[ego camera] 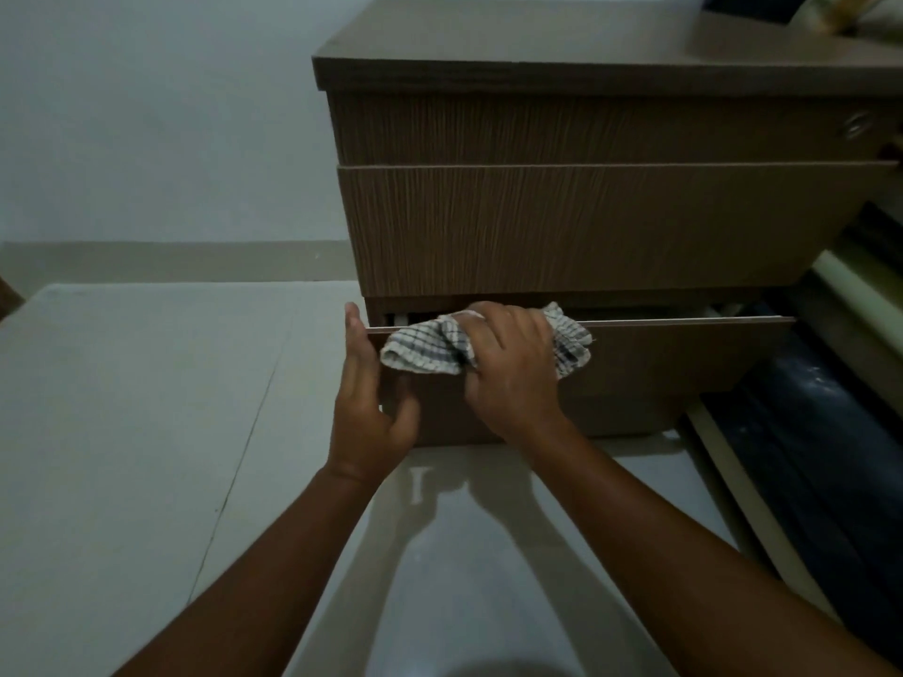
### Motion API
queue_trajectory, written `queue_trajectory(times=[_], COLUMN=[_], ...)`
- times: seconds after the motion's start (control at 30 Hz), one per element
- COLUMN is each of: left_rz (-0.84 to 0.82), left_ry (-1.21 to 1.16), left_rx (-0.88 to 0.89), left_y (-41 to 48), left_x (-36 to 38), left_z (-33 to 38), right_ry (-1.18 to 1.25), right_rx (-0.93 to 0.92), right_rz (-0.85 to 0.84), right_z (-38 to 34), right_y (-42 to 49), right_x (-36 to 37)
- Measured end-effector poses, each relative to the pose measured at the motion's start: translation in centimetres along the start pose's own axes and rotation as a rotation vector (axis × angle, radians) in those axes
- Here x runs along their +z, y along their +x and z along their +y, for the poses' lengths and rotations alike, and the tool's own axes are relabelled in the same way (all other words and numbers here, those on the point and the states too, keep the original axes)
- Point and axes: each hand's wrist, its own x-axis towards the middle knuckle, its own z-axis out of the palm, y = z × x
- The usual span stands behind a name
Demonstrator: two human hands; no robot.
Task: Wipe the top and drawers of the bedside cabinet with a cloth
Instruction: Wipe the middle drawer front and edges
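Note:
A brown wood-grain bedside cabinet [586, 227] stands ahead with three drawers. The bottom drawer [684, 354] is pulled out a little. My right hand [508, 364] presses a white checked cloth [425, 346] onto the top edge of that drawer's front, left of its middle. My left hand [366, 403] holds the drawer's left end, fingers up along the side and thumb across the front panel. The cabinet top [562, 36] is bare where it shows. The drawer's inside is hidden.
Pale floor tiles [146, 408] spread left of and below the cabinet, with a wall and skirting strip behind. A bed frame and dark mattress edge [830, 432] run close along the cabinet's right side. A round lock [856, 124] sits on the top drawer's right end.

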Motion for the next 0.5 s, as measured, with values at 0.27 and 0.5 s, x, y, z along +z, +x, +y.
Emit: queue_trajectory(times=[0.27,0.5], left_rz=[0.168,0.174], left_ry=[0.036,0.030], left_rx=[-0.098,-0.111], left_y=[0.8,0.7], left_x=[0.7,0.5], left_z=[0.1,0.0], right_ry=[-0.071,-0.139], right_rx=[0.029,0.145], right_rz=[0.143,0.228], right_z=[10.5,18.7], right_y=[-2.5,-4.7], right_x=[-3.1,-6.5])
